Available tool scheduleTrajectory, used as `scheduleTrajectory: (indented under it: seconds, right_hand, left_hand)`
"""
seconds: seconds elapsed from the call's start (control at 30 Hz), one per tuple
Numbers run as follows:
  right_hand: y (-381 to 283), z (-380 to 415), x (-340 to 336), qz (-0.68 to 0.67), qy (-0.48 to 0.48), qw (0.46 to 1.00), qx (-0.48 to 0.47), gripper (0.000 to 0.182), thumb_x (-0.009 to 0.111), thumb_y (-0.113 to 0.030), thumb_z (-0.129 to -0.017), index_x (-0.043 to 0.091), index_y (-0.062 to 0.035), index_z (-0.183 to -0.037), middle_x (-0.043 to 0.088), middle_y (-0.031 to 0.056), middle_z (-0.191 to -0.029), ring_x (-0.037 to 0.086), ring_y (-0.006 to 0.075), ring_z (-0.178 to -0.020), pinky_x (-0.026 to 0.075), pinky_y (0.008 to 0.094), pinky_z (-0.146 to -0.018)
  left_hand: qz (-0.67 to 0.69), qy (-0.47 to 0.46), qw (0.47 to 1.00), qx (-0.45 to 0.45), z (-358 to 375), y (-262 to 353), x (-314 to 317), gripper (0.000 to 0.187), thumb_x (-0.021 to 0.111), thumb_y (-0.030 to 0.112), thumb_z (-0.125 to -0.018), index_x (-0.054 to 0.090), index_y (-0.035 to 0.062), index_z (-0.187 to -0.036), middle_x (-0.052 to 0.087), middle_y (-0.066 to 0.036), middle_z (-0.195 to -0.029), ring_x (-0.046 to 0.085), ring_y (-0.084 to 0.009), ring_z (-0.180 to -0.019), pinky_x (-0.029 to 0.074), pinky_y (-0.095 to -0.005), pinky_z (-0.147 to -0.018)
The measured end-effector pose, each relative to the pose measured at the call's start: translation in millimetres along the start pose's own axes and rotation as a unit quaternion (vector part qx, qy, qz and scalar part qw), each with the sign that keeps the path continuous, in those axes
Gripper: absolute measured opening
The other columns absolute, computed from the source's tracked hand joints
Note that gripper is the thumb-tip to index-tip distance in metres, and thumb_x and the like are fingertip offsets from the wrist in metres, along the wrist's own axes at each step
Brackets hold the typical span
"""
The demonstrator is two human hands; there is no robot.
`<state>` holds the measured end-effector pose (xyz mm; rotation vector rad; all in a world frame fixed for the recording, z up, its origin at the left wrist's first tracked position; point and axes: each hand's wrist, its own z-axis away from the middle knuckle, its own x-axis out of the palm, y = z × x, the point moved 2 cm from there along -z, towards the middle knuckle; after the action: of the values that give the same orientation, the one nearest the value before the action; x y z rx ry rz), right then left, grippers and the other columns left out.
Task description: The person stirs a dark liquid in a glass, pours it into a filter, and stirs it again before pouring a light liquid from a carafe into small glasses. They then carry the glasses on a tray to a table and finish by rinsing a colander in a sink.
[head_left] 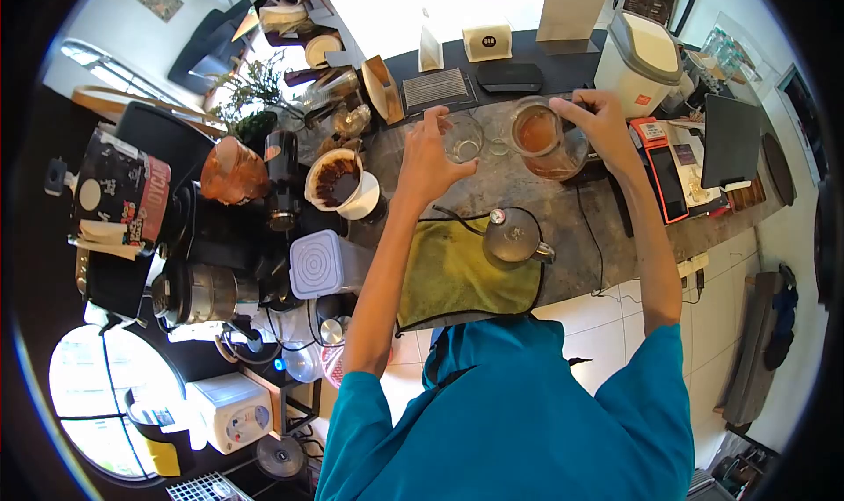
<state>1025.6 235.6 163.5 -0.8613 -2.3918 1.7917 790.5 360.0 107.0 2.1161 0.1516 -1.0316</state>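
Observation:
My left hand [431,156] curves around a small clear glass [463,139], thumb on the near side and fingers on the far side. My right hand [600,125] is closed at the rim and handle side of a glass coffee server [538,134], which holds reddish-brown liquid. The server is just right of the glass, and another small clear glass shape [498,141] shows faintly between them. Nearer my body, a gooseneck kettle [512,236] with a dial thermometer stands on a yellow-green cloth [457,281]. Left of my left forearm, a white dripper [359,200] holds a paper filter of wet coffee grounds.
A lidded container [327,265] and a grinder [281,180] are on the left. At the back are a slatted tray [437,90] and a flat black device [509,78]. A tall bin [637,66], a red card terminal [661,171] and a dark screen [731,141] occupy the right.

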Motion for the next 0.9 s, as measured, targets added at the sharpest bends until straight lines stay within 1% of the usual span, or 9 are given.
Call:
scheduleTrajectory:
  seconds: [0.23,0.4,0.47,0.57,0.6,0.63,0.7,0.8,0.9]
  right_hand:
    - [-40,-33,24,0.139,-0.107,0.978,-0.108,0.043,0.071,-0.027,-0.082,0.052,0.0022,-0.057,0.035,-0.003,-0.052,0.031,0.006,-0.053,0.028,0.0272,-0.048]
    - [-66,-37,43,0.195,-0.168,0.96,-0.114,0.041,0.07,-0.026,-0.079,0.053,0.0066,-0.062,0.035,0.0028,-0.051,0.034,0.0122,-0.05,0.032,0.0317,-0.048]
    - [-75,-38,49,0.218,-0.178,0.944,-0.175,0.046,0.07,-0.023,-0.082,0.04,0.0039,-0.059,0.025,0.0023,-0.056,0.026,0.0083,-0.053,0.026,0.0307,-0.048]
    - [-89,-34,55,0.27,-0.184,0.927,-0.187,0.046,0.07,-0.023,-0.08,0.039,0.0044,-0.059,0.023,0.0049,-0.057,0.024,0.0131,-0.052,0.026,0.033,-0.048]
    - [-93,-35,56,0.327,-0.211,0.914,-0.116,0.042,0.072,-0.026,-0.078,0.05,0.0066,-0.065,0.034,0.0103,-0.057,0.037,0.0186,-0.054,0.036,0.035,-0.054]
    - [-90,-34,57,0.327,-0.212,0.914,-0.115,0.042,0.072,-0.026,-0.078,0.05,0.0066,-0.065,0.034,0.0103,-0.057,0.037,0.0186,-0.054,0.036,0.035,-0.054]
    - [-88,-29,60,0.312,-0.113,0.92,-0.208,0.042,0.074,-0.032,-0.075,0.063,0.0084,-0.08,0.054,0.0168,-0.071,0.055,0.0246,-0.069,0.045,0.0362,-0.067]
    - [-97,-28,61,0.334,-0.167,0.917,-0.141,0.049,0.074,-0.036,-0.075,0.066,0.0082,-0.094,0.063,0.0194,-0.093,0.06,0.032,-0.089,0.048,0.0378,-0.082]
    - [-97,-29,65,0.363,-0.177,0.903,-0.148,0.049,0.074,-0.037,-0.075,0.067,0.0078,-0.094,0.062,0.0202,-0.095,0.06,0.0321,-0.093,0.047,0.0388,-0.085]
  left_hand:
    - [0.028,-0.078,0.996,-0.019,23,38,-29,0.115,0.086,0.022,-0.06,0.012,0.0071,-0.147,0.061,-0.018,-0.105,0.058,-0.0328,-0.101,0.046,-0.0413,-0.092]
    - [0.044,-0.057,0.997,0.0,32,46,-39,0.12,0.087,0.023,-0.06,0.007,0.0085,-0.149,0.062,-0.018,-0.101,0.06,-0.0334,-0.098,0.047,-0.041,-0.09]
    - [0.053,-0.05,0.997,0.009,32,47,-41,0.121,0.087,0.024,-0.059,0.006,0.0088,-0.149,0.063,-0.019,-0.1,0.061,-0.0336,-0.096,0.048,-0.041,-0.089]
    - [0.064,-0.06,0.996,0.001,34,50,-43,0.123,0.086,0.026,-0.059,0.005,0.0092,-0.15,0.064,-0.019,-0.097,0.062,-0.0346,-0.094,0.049,-0.041,-0.088]
    - [0.065,-0.063,0.996,-0.005,35,51,-43,0.123,0.086,0.026,-0.059,0.005,0.0095,-0.15,0.064,-0.02,-0.097,0.063,-0.0351,-0.094,0.049,-0.0411,-0.088]
    - [0.064,-0.065,0.996,-0.013,37,51,-44,0.123,0.086,0.027,-0.059,0.004,0.0097,-0.15,0.064,-0.02,-0.098,0.063,-0.0355,-0.095,0.049,-0.0413,-0.088]
    - [0.069,-0.058,0.996,-0.01,38,49,-43,0.123,0.085,0.027,-0.059,0.004,0.0101,-0.15,0.064,-0.021,-0.098,0.063,-0.0358,-0.095,0.049,-0.0415,-0.088]
    - [0.072,-0.051,0.996,-0.003,38,50,-43,0.126,0.086,0.026,-0.058,0.002,0.0101,-0.15,0.064,-0.021,-0.096,0.063,-0.0371,-0.094,0.049,-0.0425,-0.087]
    - [0.065,-0.054,0.996,-0.002,39,51,-43,0.129,0.087,0.024,-0.056,0.001,0.0097,-0.15,0.063,-0.021,-0.094,0.062,-0.0383,-0.093,0.048,-0.0434,-0.086]
